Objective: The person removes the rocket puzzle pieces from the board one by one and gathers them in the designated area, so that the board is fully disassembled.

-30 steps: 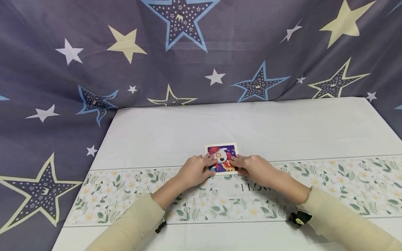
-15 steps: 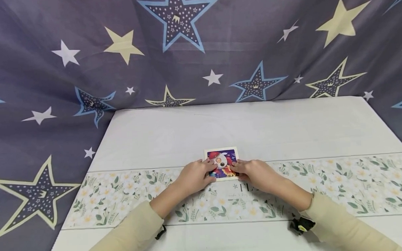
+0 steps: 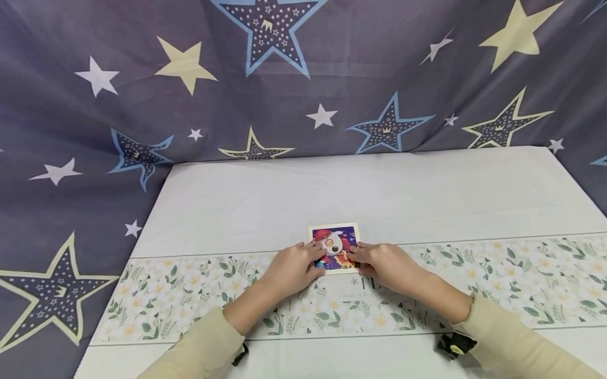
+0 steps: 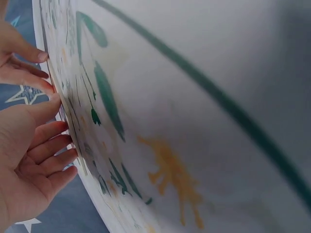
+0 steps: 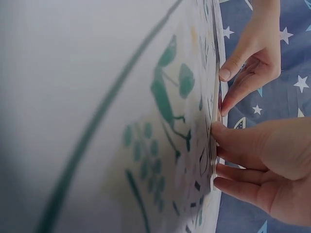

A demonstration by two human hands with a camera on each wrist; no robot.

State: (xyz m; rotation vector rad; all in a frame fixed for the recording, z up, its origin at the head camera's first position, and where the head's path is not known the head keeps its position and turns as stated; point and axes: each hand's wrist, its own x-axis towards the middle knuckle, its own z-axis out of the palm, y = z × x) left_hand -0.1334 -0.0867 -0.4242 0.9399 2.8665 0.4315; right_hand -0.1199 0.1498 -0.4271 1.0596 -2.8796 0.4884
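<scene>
A small square picture board [image 3: 334,263] with a cream border lies flat at the middle of the table. Its purple picture has a white cartoon figure with red parts. My left hand [image 3: 291,268] rests at the board's left side, fingertips over the picture and thumb by the near left corner. From the other side, my right hand [image 3: 388,264] touches the right edge, its fingers reaching over the border. In the left wrist view the board's thin edge [image 4: 73,131] shows, with the fingers extended along it. The right wrist view has thumb and fingertips right at that edge [image 5: 214,160].
A white table cover [image 3: 264,202] carries a floral strip [image 3: 177,300] with printed lettering, partly behind the right hand. A dark star-patterned curtain [image 3: 329,60] hangs behind the table and along its sides. Black straps [image 3: 454,345] sit at the cuffs.
Both hands have moved the board a little toward the person, farther onto the floral strip, then stayed nearly still over the last half second. The head view has shifted slightly.
</scene>
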